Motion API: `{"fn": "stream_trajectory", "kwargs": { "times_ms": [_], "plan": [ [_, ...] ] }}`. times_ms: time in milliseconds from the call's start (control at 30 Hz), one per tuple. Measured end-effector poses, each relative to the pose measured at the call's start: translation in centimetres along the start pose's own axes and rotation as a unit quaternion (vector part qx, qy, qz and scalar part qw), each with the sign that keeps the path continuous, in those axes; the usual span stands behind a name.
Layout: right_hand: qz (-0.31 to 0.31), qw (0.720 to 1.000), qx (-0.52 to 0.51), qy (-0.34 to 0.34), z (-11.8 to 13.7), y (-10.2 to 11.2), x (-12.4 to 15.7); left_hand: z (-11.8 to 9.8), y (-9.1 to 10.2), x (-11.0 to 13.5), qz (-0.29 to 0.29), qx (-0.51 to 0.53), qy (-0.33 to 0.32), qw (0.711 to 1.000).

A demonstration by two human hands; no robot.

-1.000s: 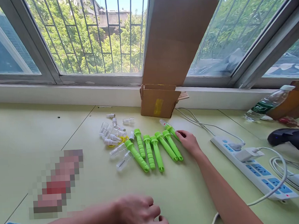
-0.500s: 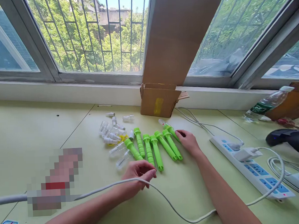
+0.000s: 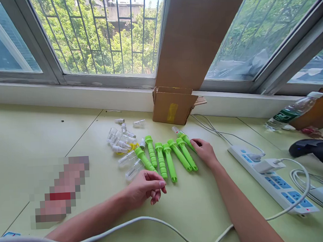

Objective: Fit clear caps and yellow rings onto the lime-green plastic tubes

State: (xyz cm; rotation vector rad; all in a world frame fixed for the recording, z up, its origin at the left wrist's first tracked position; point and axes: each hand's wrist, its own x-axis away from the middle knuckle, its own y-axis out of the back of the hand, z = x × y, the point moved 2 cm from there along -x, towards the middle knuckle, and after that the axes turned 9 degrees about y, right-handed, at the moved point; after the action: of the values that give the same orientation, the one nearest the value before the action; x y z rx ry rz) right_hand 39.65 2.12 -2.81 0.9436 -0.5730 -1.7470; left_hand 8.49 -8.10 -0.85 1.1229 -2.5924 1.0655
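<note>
My right hand (image 3: pixel 205 151) has its fingers closed on the lower end of a green plastic tube (image 3: pixel 188 141), which lies tilted on the table. A clear cap (image 3: pixel 175 130) with a red spot inside sits at its upper end. To the left, several more green tubes (image 3: pixel 170 164) with threaded necks lie side by side. My left hand (image 3: pixel 147 188) hovers at the near end of this row, thumb and fingers pinched together, nothing visible in them. Clear plastic caps (image 3: pixel 134 169) and small white threaded pieces (image 3: pixel 119 149) are heaped beyond it, with a yellow band (image 3: pixel 132 147) among them.
A white cable (image 3: pixel 139 219) crosses in front of me over my forearms. On the right are a white power strip (image 3: pixel 273 182) with plugs, a water bottle (image 3: pixel 293 112) and a black device (image 3: pixel 311 151). A cardboard box (image 3: pixel 174 106) stands by the window. Something pixelated (image 3: pixel 62 191) lies left.
The white cable has dropped lower, away from my left hand. My left hand has shifted slightly, its thumb and fingers still together. My right hand stays on the green tube.
</note>
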Motion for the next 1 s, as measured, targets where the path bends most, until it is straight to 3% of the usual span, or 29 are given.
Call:
{"fn": "stream_trajectory", "kwargs": {
  "times_ms": [1000],
  "plan": [
    [-0.009,1.000,-0.002,0.007,-0.45,-0.34,-0.04,-0.06,-0.30,0.33,-0.020,0.033,-0.032,0.999]
  ]
}}
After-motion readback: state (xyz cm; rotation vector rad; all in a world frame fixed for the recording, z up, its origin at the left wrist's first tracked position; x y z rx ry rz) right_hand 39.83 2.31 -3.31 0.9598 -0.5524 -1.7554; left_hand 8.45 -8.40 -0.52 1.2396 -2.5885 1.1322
